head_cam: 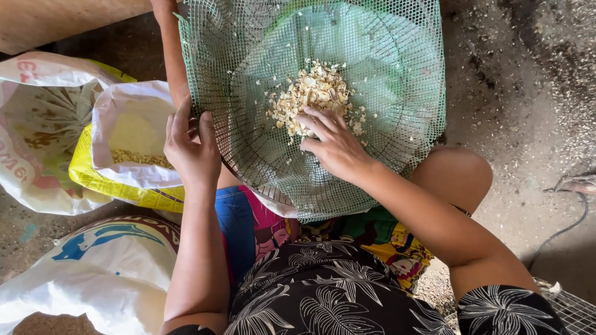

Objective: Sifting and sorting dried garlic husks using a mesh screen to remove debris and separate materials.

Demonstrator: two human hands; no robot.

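— What's she got on her lap there?

— A green mesh sieve [397,93], propped over the knees and tipped a little toward her. There looks to be a basin under it, seen through the mesh, I'd guess to catch what falls through.

— And the pale stuff in it?

— A heap of crushed grain [313,93], sitting near the middle of the mesh, with loose bits scattered up toward the far rim.

— What are the hands doing?

— The left hand [192,152] is at the sieve's near-left edge, fingers curled over the rim. I'd say that's to keep the thing steady, since mesh that floppy would sag or slide off her knees. The right hand [335,146] lies palm down in the sieve, fingers [310,121] spread loose and flat, tips touching the near edge of the heap. It isn't clutching anything; a flat hand would spread the heap over the holes.

— Those sacks on the left?

— A white sack [127,133] with its mouth rolled open, sitting inside a yellow one [112,186], just beside her left wrist. There's yellowish grain showing inside. Open and close by like that, it's within easy reach. Another big white sack [37,149] slumps behind it, and a third with a blue print [93,267] lies by her hip.

— All on the floor?

— Yes, a bare floor [515,111], dusted with chaff, thickest on the right.
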